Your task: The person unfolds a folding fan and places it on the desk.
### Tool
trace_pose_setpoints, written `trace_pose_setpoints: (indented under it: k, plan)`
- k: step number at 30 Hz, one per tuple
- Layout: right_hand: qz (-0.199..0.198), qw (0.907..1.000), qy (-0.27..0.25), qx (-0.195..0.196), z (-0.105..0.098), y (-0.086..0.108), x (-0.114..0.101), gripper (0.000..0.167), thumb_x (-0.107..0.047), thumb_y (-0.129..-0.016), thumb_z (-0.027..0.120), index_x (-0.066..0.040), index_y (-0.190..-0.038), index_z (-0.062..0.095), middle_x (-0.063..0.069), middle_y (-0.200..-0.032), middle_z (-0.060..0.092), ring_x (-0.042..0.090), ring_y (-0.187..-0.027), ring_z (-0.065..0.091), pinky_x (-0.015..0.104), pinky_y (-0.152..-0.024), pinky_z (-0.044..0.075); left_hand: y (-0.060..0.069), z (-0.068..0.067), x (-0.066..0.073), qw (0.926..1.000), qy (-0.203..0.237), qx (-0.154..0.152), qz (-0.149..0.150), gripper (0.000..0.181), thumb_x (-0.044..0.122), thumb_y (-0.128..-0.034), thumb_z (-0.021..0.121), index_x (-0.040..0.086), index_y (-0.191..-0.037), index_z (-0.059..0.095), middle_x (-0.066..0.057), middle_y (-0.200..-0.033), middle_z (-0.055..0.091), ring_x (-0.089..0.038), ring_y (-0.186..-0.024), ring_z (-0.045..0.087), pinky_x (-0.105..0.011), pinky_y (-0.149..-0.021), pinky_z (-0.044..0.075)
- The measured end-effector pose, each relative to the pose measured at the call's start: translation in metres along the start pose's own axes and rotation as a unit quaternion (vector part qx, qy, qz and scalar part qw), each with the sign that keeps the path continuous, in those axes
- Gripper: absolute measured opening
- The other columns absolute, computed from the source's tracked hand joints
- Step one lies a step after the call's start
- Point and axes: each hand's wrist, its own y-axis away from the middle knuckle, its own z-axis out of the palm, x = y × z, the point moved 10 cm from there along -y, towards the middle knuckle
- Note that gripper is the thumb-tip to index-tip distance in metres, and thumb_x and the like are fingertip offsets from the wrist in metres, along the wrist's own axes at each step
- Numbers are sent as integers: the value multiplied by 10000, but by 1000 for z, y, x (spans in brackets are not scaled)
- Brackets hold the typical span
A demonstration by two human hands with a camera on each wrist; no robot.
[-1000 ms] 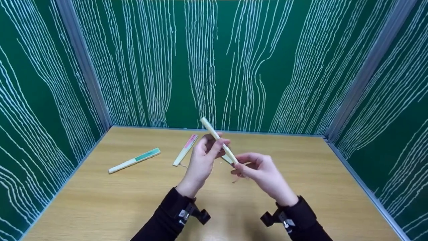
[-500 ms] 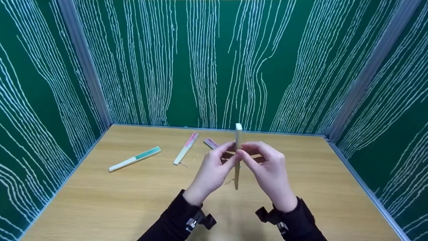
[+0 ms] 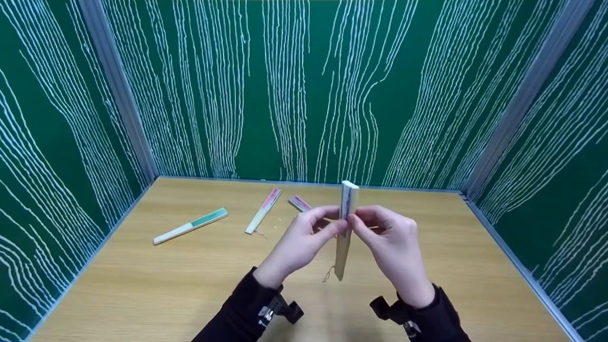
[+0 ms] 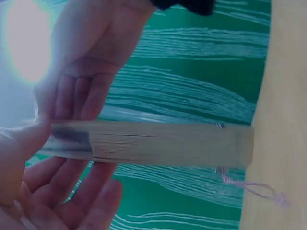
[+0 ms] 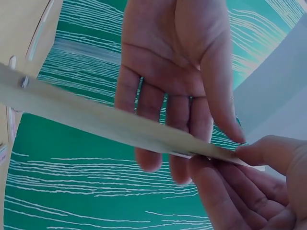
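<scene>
While hands [image 3: 300, 241] hold a fan [image 3: 343, 247], its cord [image 4: 234, 181] dangles.

Saw a wood-grained table [image 3: 190, 285]. Saw on it a folded green fan [image 3: 190, 226] at left, slanted; nearer the middle, a folded pink fan [image 3: 262, 211] with a string [image 3: 261, 234]; beside that, a second pink fan [image 3: 299, 203], partly hidden.

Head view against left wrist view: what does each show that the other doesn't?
Head view only: the green-and-white fan, the pink-and-white fan and a third fan partly hidden by the left hand. Left wrist view only: the rivet on the held fan, and a bright glare. Both: the left hand and right hand holding that fan, its cord, the table and green wall.
</scene>
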Motion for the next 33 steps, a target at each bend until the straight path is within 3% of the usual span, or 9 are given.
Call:
trace_pose_setpoints:
  k: [8, 15, 26, 33]
  plan:
    - [592, 9968, -477, -231, 1, 0, 9, 131, -287, -849, 718, -163, -890, 712, -26, -770, 690, 150, -673, 661, 282, -629, 562, 1, -9, 6, 9974, 663, 285, 56, 183, 255, -926, 613, 186, -1085, 673, -18, -1019, 665, -224, -891, 637, -446, -829, 526]
    - [964, 9917, -801, -273, 1, 1, 11, 132, -256, -840, 728, -131, -880, 715, 20, -763, 680, 203, -673, 654, 311, -648, 565, 6, -14, 24, 9973, 567, 458, -51, 141, 194, -917, 631, 139, -1036, 683, -19, -976, 676, -236, -845, 621, -444, -783, 516]
    - [1193, 9867, -1060, -308, 0, 2, 13, 157, -251, -839, 725, -109, -903, 718, 55, -820, 694, 228, -712, 662, 327, -683, 568, 7, -15, 24, 9975, 572, 401, -75, 156, 200, -913, 635, 133, -1046, 682, -19, -986, 677, -235, -844, 623, -459, -778, 513]
    - [1290, 9856, -1075, -210, -5, 0, -3, 123, -162, -850, 717, -54, -908, 711, 77, -824, 698, 250, -709, 660, 328, -681, 567, 8, -18, 25, 9974, 586, 416, -62, 167, 204, -915, 633, 125, -1055, 681, -44, -979, 676, -272, -842, 631, -485, -777, 510]
